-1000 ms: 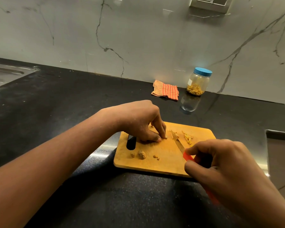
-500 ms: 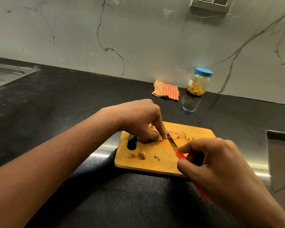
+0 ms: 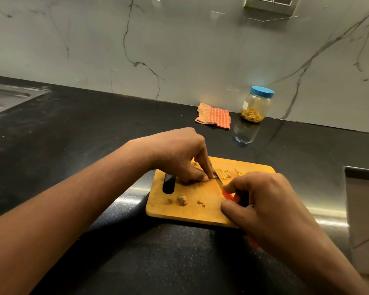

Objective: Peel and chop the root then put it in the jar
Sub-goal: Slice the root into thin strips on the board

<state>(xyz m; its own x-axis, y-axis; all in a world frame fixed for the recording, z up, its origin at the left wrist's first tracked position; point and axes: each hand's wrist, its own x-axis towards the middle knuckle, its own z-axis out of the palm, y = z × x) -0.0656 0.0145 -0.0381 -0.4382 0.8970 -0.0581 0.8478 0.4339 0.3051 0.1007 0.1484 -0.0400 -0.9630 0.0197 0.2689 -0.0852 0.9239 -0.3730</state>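
Head view: left hand pinches root piece to board, fingertips touching knife blade; right hand grips red handle. Just beyond blade, cut strips. Lidded jar at bench back edge. Risk: blade nicks fingertips, piece so small.

One wide-angle view is taken from the head, aimed forward and down. The rectangular wooden cutting board on the black stone table is seen close, from above; the veined grey marble wall is faced beyond.
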